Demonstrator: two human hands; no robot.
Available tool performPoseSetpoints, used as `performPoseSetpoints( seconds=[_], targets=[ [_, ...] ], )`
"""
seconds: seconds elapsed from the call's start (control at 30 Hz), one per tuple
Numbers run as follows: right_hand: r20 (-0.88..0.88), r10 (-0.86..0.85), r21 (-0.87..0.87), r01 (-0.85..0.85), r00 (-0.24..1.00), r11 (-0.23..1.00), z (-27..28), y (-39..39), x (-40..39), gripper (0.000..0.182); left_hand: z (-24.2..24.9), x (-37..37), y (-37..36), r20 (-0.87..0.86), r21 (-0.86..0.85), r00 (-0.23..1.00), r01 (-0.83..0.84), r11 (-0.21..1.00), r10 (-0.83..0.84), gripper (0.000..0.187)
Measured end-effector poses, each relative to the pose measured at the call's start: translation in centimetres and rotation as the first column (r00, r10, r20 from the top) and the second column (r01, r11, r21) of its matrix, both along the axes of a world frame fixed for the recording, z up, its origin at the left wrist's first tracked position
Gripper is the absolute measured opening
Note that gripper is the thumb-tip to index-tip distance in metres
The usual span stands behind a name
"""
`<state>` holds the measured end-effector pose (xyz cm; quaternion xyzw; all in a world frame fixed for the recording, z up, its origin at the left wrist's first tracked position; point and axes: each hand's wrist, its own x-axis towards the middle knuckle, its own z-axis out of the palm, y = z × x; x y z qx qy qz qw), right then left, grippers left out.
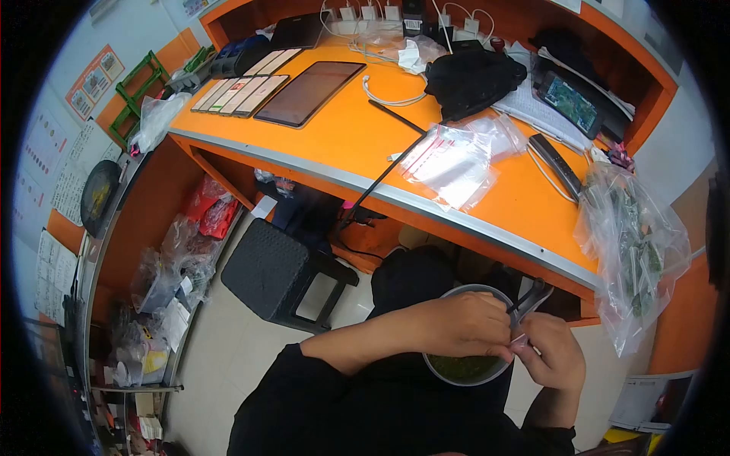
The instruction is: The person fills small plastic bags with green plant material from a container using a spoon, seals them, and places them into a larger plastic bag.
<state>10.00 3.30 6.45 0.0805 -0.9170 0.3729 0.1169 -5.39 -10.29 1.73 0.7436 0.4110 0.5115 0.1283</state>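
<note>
A round grey metal pot [494,292] rests at my lap, with a green mixture [462,368] inside. Its handle [534,299] sticks out at the upper right. My left hand [468,323] reaches across the pot, fingers closed, thumb and fingertips meeting my right hand at the rim. Fingers of my right hand [553,353] are bent in a pinch beside the pot. Between both sets of fingertips shows a small pinkish, see-through piece [519,341]; I cannot tell what it is.
An orange desk [304,148] stands ahead, bearing a tablet [312,93], several phones, a lit phone [570,103], zip bags [449,163] and a black cloth [473,80]. A plastic bag of greens [639,243] hangs at its right end. A black stool [270,266] stands left.
</note>
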Motion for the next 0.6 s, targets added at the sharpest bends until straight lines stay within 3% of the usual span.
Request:
performPoseSetpoints(
  seconds=[0.13,0.2,0.23,0.27,0.3,0.33,0.4,0.47,0.5,0.53,0.57,0.6],
  targets=[
    [-0.03,-0.016,0.038,0.017,0.999,0.999,-0.3,-0.4,0.0,0.017,-0.4,-0.1,-0.6,0.012,0.004,0.999,-0.041,0.999,0.04,0.025],
    [-0.065,-0.035,0.09,0.04,0.997,0.995,-0.5,-0.7,-0.3,0.018,-0.3,0.1,-0.9,-0.113,0.199,0.94,-0.295,0.935,0.321,0.028],
    [-0.132,-0.133,0.137,0.151,0.982,0.979,-0.9,-0.8,-0.6,0.018,-0.2,0.0,-1.0,-0.113,0.198,0.94,-0.295,0.935,0.321,0.028],
    [-0.203,-0.226,0.177,0.263,0.953,0.949,-1.0,-0.9,-0.8,0.018,0.1,-0.3,-1.2,-0.217,0.231,0.886,-0.361,0.904,0.409,0.028],
    [-0.204,-0.223,0.18,0.26,0.953,0.949,-0.8,-0.8,-0.8,0.018,0.5,-0.6,-1.4,-0.313,0.273,0.812,-0.421,0.865,0.494,0.029],
    [-0.189,-0.243,0.204,0.281,0.951,0.938,-0.5,-0.6,-0.6,0.019,1.0,-1.1,-1.5,-0.311,0.276,0.809,-0.424,0.862,0.498,0.029],
    [-0.178,-0.258,0.228,0.294,0.95,0.928,-0.2,0.1,0.1,0.019,2.7,-2.7,-1.7,-0.317,0.114,0.847,-0.412,0.904,0.426,0.033],
    [-0.265,-0.429,0.238,0.49,0.863,0.839,-0.7,2.0,2.1,0.019,4.8,-8.0,-3.7,-0.21,0.052,0.858,-0.468,0.882,0.468,0.042],
    [-0.414,-0.501,0.153,0.6,0.761,0.785,-1.7,2.9,3.0,0.022,3.7,-10.9,-4.9,-0.037,0.122,0.634,-0.765,0.633,0.773,0.039],
    [-0.54,-0.561,0.046,0.688,0.627,0.724,-2.9,3.8,4.0,0.027,4.2,-14.7,-5.7,0.066,0.133,0.397,-0.913,0.386,0.916,0.03],
    [-0.511,-0.587,0.071,0.712,0.628,0.699,-3.1,5.1,5.7,0.031,4.9,-20.0,-7.4,0.043,0.324,0.157,-0.936,0.135,0.987,0.028],
    [-0.483,-0.614,0.096,0.735,0.625,0.672,-2.7,6.0,7.2,0.036,4.1,-25.8,-9.1,0.167,0.308,0.002,-0.95,-0.05,0.986,0.03]
  ],
)
